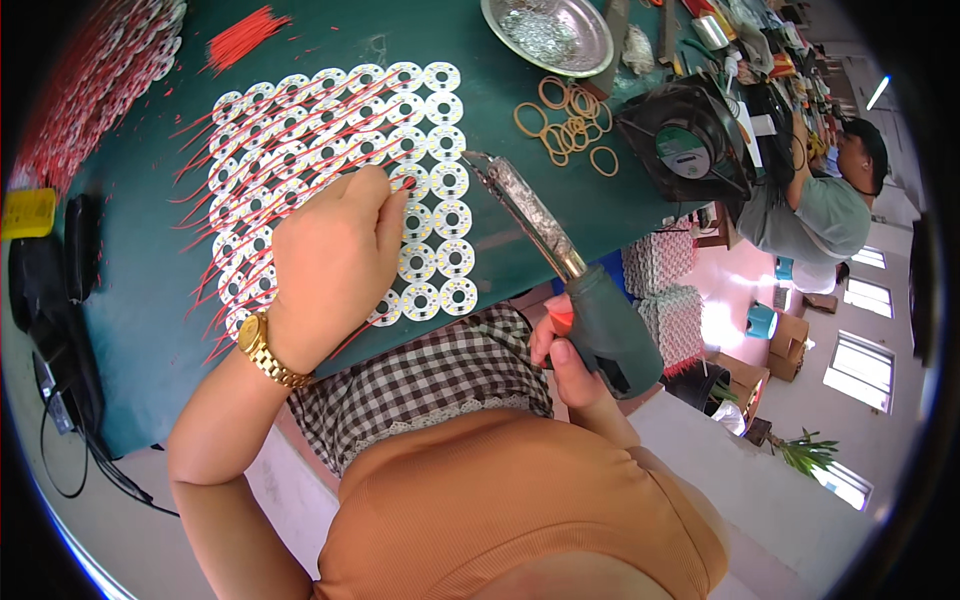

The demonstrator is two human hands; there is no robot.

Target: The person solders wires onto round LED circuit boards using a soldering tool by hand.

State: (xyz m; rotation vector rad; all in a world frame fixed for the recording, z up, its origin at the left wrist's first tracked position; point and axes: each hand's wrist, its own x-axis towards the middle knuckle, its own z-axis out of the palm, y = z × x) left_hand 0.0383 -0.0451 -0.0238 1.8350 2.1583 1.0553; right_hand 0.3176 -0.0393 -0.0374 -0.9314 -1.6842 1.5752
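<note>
Round white LED boards [450,181], each with a hole in the middle, lie in rows on the green table. Thin red wires [290,160] run slantwise across most of them and stick out at the left. Over the middle of the rows, my left hand [340,250] is closed in a pinch; a bit of red wire [408,183] shows at its fingertips, which are mostly hidden. My right hand [570,365] grips a dark soldering gun [612,325] with a red trigger. The gun's metal barrel slants up left, its tip just right of the boards.
Rubber bands [570,125], a metal bowl [548,35] of small shiny bits and a black fan [690,145] are at the far right. Loose red wires [245,38] and a heap of wired boards [100,80] lie far left. Another person [815,205] works at the right.
</note>
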